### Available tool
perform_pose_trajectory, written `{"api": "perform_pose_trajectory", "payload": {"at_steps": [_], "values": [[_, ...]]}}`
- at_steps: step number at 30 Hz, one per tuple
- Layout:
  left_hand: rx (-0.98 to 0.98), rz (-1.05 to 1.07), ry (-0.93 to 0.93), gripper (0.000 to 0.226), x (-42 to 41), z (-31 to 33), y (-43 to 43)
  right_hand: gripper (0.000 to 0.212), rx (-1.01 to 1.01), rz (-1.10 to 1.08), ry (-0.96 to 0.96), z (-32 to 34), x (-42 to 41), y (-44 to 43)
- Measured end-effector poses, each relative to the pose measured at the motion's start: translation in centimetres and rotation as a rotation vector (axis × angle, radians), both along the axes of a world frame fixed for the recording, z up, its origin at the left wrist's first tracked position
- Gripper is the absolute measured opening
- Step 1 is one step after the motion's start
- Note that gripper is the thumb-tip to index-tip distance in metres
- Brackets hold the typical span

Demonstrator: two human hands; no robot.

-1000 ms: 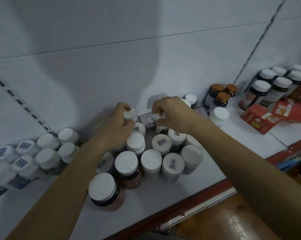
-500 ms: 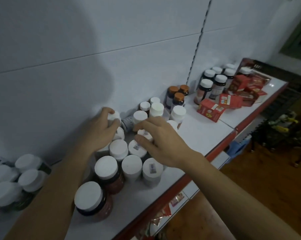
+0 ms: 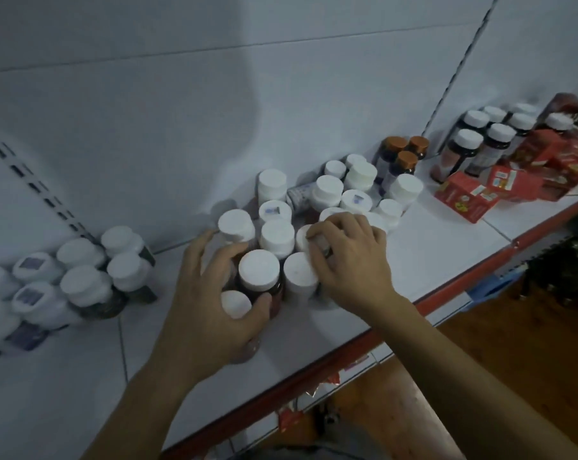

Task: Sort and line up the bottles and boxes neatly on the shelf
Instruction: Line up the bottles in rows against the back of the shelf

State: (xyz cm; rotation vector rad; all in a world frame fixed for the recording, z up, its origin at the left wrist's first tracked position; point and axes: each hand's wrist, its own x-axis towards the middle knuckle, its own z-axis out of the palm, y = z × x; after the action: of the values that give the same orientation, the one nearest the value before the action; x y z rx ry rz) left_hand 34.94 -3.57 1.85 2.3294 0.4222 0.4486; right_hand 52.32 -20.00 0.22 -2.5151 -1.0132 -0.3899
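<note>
On the white shelf [image 3: 430, 247], the left hand [image 3: 208, 300] wraps thumb and curled fingers [image 3: 198, 247] round a dark bottle [image 3: 259, 272] with a white cap at the front of the middle cluster of white-capped bottles [image 3: 329, 189]. The right hand [image 3: 347, 257] lies just beside it, fingers bent over a white bottle [image 3: 299, 272]; whether they grip it I cannot tell. Red boxes [image 3: 467, 197] lie jumbled further right, near orange-capped bottles [image 3: 395, 146].

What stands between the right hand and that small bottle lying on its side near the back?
Upright bottles do. A tall bottle and a sticker-topped bottle flank the toppled bottle on its near side, so the right hand would likely have to reach over them.
</note>
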Motion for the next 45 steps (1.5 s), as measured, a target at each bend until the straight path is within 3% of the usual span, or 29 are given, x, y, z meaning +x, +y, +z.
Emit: {"api": "perform_pose_trajectory", "payload": {"at_steps": [6,13,19,21,23,26,29,33,35,45], "values": [[-0.102,0.227,-0.174,0.051,4.0,-0.6,-2.2,0.021,0.088,0.014,-0.012,-0.4,4.6,0.4],[-0.081,0.491,-0.270,0.035,10.6,-1.9,-5.2,0.018,0.085,0.092,-0.022,-0.5,10.6,-2.7],[-0.116,0.593,-0.333,0.044,14.7,-2.0,-7.0,0.015,0.079,0.303,0.076,0.7,13.7,-4.1],[-0.077,0.609,-0.284,0.038,14.9,-1.5,-7.1,0.018,0.206,0.361,0.130,2.5,16.2,-4.5],[0.034,0.614,-0.207,0.035,15.0,-0.7,-6.8,0.023,0.221,0.341,0.038,4.6,19.6,-4.2],[0.270,0.578,-0.106,0.035,16.2,1.5,-6.1,0.026,-0.076,0.210,-0.022,6.9,24.5,-2.5],[0.298,0.455,-0.007,0.036,19.8,4.1,-5.6,0.024,-0.388,0.160,0.160,7.6,26.9,-0.4],[0.259,0.319,0.459,0.044,27.2,6.3,-4.5,0.030,-0.422,0.147,0.245,9.2,27.4,0.7],[0.287,0.308,0.571,0.047,30.1,6.0,-4.6,0.038,-0.411,0.132,0.243,9.8,27.7,0.5],[0.285,0.397,0.557,0.036,32.9,5.6,-4.9,0.039,-0.398,0.141,0.249,7.2,29.0,-0.1]]}}
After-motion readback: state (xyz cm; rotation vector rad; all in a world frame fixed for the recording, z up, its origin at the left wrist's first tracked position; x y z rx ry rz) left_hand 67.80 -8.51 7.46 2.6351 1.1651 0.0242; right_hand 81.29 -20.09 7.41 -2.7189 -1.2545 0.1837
